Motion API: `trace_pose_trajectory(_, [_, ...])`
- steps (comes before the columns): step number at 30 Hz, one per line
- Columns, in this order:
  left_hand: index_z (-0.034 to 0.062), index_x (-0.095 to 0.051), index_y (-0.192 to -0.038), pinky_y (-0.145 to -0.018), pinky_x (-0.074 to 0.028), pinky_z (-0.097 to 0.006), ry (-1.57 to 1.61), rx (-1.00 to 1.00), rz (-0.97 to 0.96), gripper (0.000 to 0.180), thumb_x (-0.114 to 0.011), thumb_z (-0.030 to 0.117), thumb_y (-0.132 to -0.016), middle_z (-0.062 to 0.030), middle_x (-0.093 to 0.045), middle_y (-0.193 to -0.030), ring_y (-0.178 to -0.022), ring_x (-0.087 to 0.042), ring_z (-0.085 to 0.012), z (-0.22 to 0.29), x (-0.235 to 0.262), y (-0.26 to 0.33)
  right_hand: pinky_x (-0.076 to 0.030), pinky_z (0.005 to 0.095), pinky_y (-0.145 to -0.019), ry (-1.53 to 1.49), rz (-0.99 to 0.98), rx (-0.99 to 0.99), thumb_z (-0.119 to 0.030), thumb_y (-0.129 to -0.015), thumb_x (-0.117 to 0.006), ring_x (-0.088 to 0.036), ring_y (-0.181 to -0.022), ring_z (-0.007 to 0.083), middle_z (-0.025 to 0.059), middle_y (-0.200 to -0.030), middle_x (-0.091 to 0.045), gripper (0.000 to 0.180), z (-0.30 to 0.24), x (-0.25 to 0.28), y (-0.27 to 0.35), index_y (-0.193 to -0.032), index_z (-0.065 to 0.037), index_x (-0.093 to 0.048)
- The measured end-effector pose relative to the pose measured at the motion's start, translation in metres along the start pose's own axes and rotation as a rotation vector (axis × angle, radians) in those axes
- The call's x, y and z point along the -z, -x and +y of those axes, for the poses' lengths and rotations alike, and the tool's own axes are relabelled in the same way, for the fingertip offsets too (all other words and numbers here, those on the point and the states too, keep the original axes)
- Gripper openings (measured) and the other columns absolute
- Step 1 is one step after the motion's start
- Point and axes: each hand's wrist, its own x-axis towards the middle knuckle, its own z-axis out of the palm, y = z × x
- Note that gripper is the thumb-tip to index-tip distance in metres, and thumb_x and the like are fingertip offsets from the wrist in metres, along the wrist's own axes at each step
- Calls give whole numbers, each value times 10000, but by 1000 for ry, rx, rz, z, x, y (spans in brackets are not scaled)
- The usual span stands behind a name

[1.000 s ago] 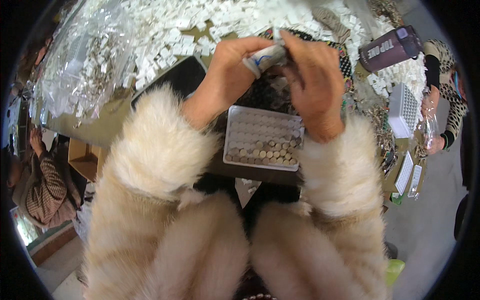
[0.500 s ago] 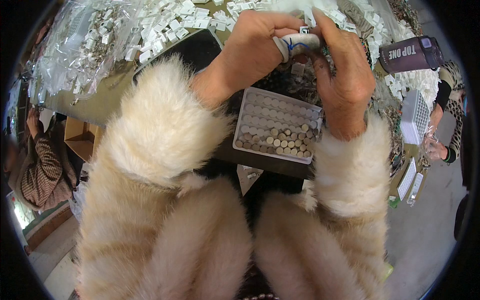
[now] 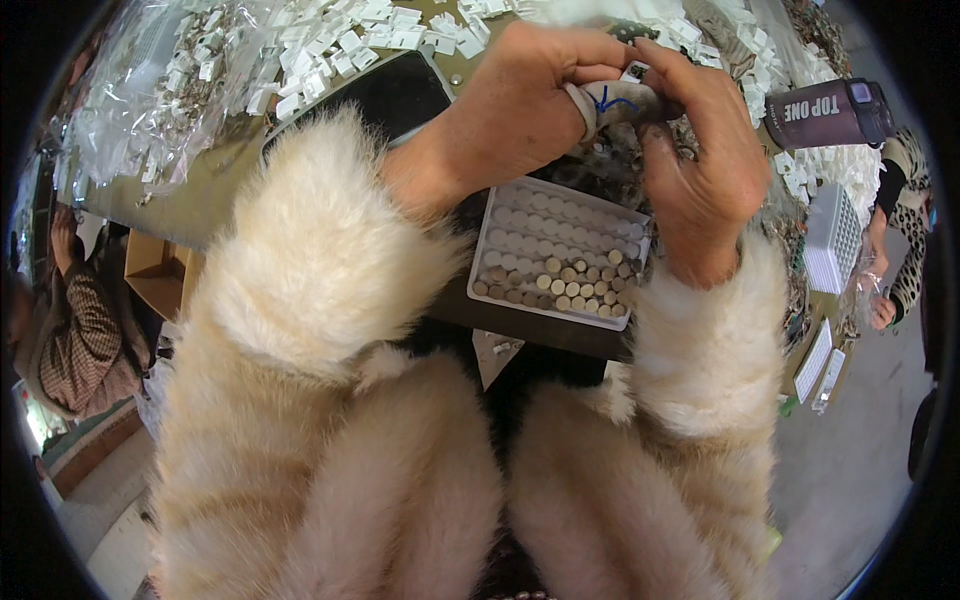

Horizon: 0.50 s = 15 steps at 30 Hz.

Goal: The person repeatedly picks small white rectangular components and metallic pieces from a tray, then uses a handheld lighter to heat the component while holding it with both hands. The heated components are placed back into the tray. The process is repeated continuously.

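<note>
White small part (image 3: 634, 72) between fingertips (image 3: 655, 60).

Two bare hands raised together over the table: left hand (image 3: 520, 110), right hand (image 3: 705, 170). One small white part (image 3: 634, 72) pinched between them. One grey cloth finger cover with blue marking (image 3: 610, 100) on the left hand. One white rectangular plastic tray (image 3: 560, 250) of small round grey-brown pieces, roughly the lower two rows filled; exact piece count unreadable. One black flat rectangular slab (image 3: 385, 95). One dark maroon plastic bottle (image 3: 825, 110) lying on its side. One second white gridded tray (image 3: 830, 240) at right. Small white tags (image 3: 330, 40) heaped, too many to count. Two other people (image 3: 80, 330) at the edges.
</note>
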Motion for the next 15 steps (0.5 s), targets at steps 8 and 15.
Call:
trace_pose_trajectory(8, [-32, -664, -1124, -501, -403, -174, 549, 409, 200, 212, -555, 120, -1025, -8, -694, -889, -584, -500, -19, 12, 18, -9, -540, 316, -703, -225, -246, 89, 84, -663, -764, -676, -815, 250, 117, -926, -679, 337, -20, 13, -6, -979, -28, -733])
trace_pose_trajectory(15, [-49, -669, -1110, -463, -380, -185, 478, 384, 200, 202, -583, 95, -997, -29, -720, -864, -529, -475, -23, 14, 20, -10, -502, 391, -727, -590, -783, 142, -160, -769, -651, -610, -826, 278, 66, -858, -587, 75, -42, -12, 17, -809, -103, -627])
